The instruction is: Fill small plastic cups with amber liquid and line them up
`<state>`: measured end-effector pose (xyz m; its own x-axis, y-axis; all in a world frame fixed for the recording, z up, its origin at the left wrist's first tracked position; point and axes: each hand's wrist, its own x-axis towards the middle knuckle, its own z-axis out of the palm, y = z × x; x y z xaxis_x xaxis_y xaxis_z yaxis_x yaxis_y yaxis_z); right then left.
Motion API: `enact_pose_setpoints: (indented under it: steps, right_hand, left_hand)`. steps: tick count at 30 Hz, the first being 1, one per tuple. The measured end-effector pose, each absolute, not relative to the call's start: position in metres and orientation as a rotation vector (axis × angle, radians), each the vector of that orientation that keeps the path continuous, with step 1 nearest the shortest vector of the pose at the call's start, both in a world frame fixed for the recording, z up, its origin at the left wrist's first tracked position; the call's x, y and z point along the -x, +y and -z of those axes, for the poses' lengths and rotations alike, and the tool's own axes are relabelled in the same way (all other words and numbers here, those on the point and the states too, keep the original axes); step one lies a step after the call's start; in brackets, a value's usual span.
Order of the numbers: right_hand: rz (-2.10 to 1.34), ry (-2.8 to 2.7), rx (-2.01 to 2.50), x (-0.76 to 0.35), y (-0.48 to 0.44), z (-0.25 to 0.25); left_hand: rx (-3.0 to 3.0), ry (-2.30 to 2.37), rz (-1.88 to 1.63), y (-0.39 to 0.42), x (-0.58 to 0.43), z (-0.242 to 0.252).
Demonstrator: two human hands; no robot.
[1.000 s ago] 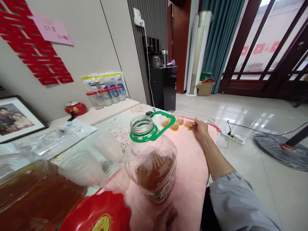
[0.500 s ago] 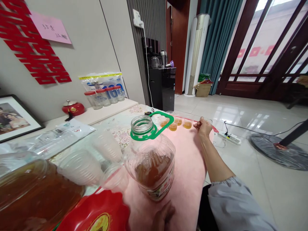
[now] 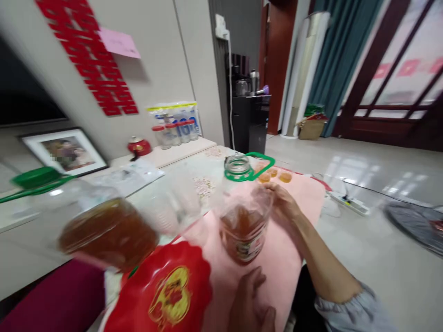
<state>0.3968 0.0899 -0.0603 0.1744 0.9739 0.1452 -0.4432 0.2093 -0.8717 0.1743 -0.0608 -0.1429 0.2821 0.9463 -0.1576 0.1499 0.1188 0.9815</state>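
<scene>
A clear plastic jug (image 3: pixel 244 230) with a green handle ring (image 3: pixel 261 166) stands uncapped on the pink cloth (image 3: pixel 297 189), partly filled with brown liquid. My right hand (image 3: pixel 285 205) is at the jug's right shoulder, fingers curled and partly seen through or behind the plastic; whether it grips anything is unclear. Just in front of the jug, my left hand (image 3: pixel 249 295) rests low over the cloth with thumb and fingers apart, holding nothing. Beyond the jug are several small cups of amber liquid (image 3: pixel 285 177).
A second, green-capped jug of brown liquid (image 3: pixel 110 233) lies tilted at left, beside a red scalloped plate (image 3: pixel 195 276). Blurred clear plastic cups (image 3: pixel 159 212) lie behind the plate. Red-lidded jars (image 3: pixel 173 133) line the ledge, near a framed photo (image 3: pixel 69 152).
The view has swung left, so things appear shifted right. My right hand has come back from beside the small cups to the jug. My left hand's fingers show more fully.
</scene>
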Motion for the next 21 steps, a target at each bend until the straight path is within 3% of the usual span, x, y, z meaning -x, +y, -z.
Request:
enact_pose_setpoints:
  steps: [8, 14, 21]
  right_hand:
    - [-1.451, -1.115, 0.745, -0.404, 0.07, 0.075]
    - [-1.506, -1.283, 0.774, -0.412, 0.07, 0.077]
    - [-1.499, -1.309, 0.76, -0.407, 0.072, 0.072]
  left_hand:
    - [-1.378, 1.107, -0.918, -0.077, -0.164, 0.099]
    - [-1.814, 1.321, -1.197, -0.055, -0.111, 0.05]
    - [-2.337, 1.623, -1.023, 0.005, -0.057, 0.022]
